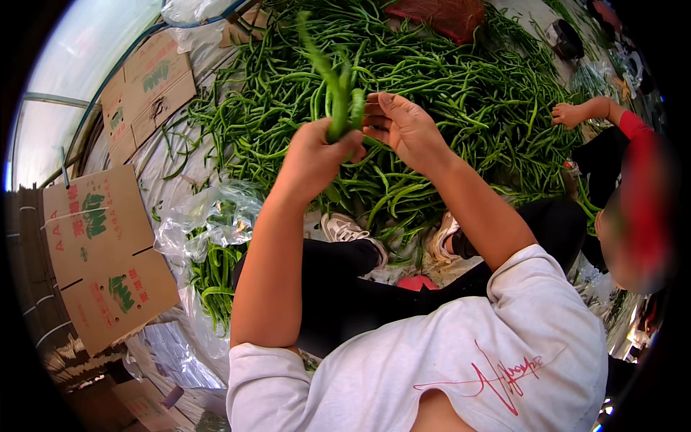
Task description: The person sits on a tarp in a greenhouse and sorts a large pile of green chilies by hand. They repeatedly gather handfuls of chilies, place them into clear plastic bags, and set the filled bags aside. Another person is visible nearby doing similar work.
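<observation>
My left hand [313, 156] grips a small bunch of long green chili peppers [339, 102], held upright with the tips pointing away from me. Just right of the bunch is my right hand [407, 129], palm turned toward it, with fingers apart and slightly curled. I see nothing held in that hand; whether its fingertips touch the nearest pepper, I cannot tell. Below and beyond both hands spreads a broad heap of loose green chili peppers [459, 92] on a pale ground sheet. Beside my left forearm, a clear plastic bag [208, 216] contains more peppers [216, 270].
Flattened printed cardboard boxes [108, 243] lie at left, with another carton [148, 92] farther up. A dark red sack [442, 19] rests on the heap's far side. At right, a person in a red top [645, 189] reaches a hand [569, 114] toward the heap. My shoes [345, 229] stand at its near edge.
</observation>
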{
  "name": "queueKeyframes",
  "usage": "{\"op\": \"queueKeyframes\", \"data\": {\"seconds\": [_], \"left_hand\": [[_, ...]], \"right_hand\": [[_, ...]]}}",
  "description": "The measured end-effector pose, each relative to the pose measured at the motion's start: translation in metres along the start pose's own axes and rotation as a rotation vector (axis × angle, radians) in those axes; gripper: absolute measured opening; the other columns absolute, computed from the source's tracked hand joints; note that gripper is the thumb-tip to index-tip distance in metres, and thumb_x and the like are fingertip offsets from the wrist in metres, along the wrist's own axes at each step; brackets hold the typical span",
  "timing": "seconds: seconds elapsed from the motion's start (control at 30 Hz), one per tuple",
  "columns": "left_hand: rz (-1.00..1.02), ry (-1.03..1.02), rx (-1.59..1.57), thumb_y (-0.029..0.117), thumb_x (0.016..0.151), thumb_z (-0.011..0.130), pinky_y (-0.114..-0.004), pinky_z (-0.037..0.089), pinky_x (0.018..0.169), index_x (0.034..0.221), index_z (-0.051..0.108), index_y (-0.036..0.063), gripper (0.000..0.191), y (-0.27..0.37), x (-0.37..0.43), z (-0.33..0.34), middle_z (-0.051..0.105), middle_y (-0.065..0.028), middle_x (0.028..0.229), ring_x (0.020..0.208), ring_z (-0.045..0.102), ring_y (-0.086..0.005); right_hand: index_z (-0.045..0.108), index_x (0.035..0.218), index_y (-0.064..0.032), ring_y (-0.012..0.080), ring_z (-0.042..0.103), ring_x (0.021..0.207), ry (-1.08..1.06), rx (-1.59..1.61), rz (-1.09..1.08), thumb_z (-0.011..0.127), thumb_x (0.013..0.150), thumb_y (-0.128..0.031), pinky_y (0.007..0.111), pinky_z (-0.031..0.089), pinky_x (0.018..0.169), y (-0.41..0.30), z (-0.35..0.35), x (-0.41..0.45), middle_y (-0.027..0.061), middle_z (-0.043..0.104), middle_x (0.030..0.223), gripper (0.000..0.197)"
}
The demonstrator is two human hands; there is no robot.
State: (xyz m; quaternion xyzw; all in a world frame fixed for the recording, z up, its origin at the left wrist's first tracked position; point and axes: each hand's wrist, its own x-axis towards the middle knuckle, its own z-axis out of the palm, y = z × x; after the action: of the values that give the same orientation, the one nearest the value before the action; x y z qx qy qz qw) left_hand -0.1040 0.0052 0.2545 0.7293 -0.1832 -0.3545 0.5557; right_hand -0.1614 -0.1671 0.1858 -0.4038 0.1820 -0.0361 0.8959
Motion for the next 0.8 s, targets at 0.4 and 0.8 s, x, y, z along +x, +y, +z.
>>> {"op": "queueKeyframes", "data": {"seconds": [0.4,0.8], "left_hand": [[-0.029,0.252,-0.237,0.024,0.092,0.060,-0.018,0.036,0.052,0.106,0.062,0.0031,0.025,0.002,0.016,-0.011,0.068,-0.0018,0.082,0.074,0.065,-0.0093],[-0.099,0.340,-0.471,0.023,0.093,0.058,-0.019,0.039,0.051,0.106,0.058,-0.0006,0.027,-0.014,0.032,-0.023,0.067,-0.0070,0.086,0.078,0.066,-0.0153]], "right_hand": [[0.047,0.133,-0.0149,0.0331,0.053,0.111,0.472,-1.555,-0.025,0.061,0.089,-0.039,0.046,0.046,0.093,0.066,-0.160,0.099,0.0126,0.051,0.128,0.052],[0.057,0.106,-0.0032,0.0175,0.064,0.088,0.219,-0.421,-0.794,0.042,0.100,-0.012,0.031,0.052,0.079,-0.064,-0.104,0.060,0.0136,0.064,0.110,0.018]]}}
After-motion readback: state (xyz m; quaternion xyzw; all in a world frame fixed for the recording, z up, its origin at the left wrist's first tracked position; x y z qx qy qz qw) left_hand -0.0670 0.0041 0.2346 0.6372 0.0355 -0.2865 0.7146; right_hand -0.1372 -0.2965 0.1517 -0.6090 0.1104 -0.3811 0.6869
